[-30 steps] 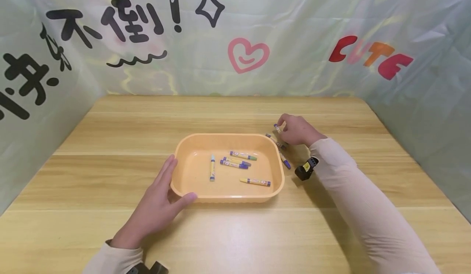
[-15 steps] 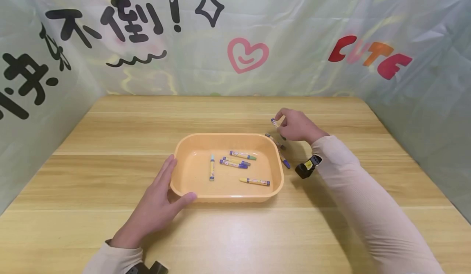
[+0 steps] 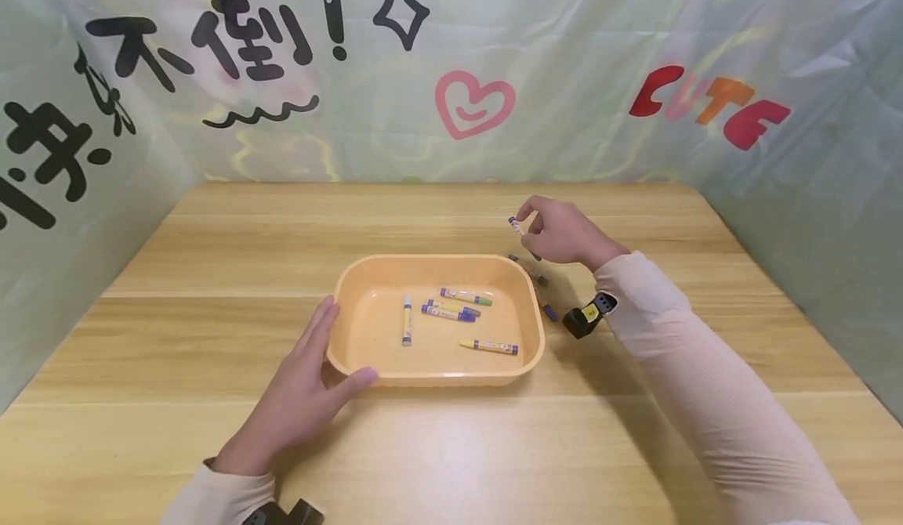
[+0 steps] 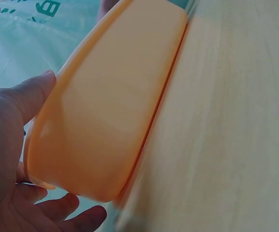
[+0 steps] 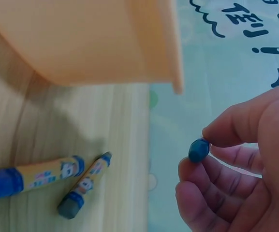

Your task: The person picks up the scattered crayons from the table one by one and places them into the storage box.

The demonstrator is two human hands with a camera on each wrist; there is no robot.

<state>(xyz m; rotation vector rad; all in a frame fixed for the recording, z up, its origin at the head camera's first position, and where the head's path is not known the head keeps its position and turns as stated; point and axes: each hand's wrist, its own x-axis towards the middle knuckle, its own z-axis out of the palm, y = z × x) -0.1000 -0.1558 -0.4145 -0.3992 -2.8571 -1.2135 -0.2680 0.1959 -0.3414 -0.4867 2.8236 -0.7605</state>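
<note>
My left hand (image 3: 299, 396) rests on the near left corner of a light orange plastic tray (image 3: 437, 378), thumb at the front rim and straight fingers along the left side. The left wrist view shows the thumb touching the tray's rim (image 4: 45, 104). Beyond the tray's far right corner, my right hand (image 3: 567, 231) pinches a crayon (image 3: 516, 225) between thumb and fingers, raised above the table; its dark teal end (image 5: 198, 151) points at the right wrist camera. Below that hand, a blue crayon (image 5: 37, 176) and a dark grey crayon (image 5: 83, 186) lie beside the tray.
Several crayons lie inside the tray, among them a green one (image 3: 466, 297), a light blue one (image 3: 407, 321) and a yellow one (image 3: 489, 347). The wooden table (image 3: 233, 235) ends at a printed cloth backdrop (image 3: 564, 78) on the back and sides.
My right hand has lifted the crayon and moved it slightly left and toward the back. The left hand and the tray have stayed in place.
</note>
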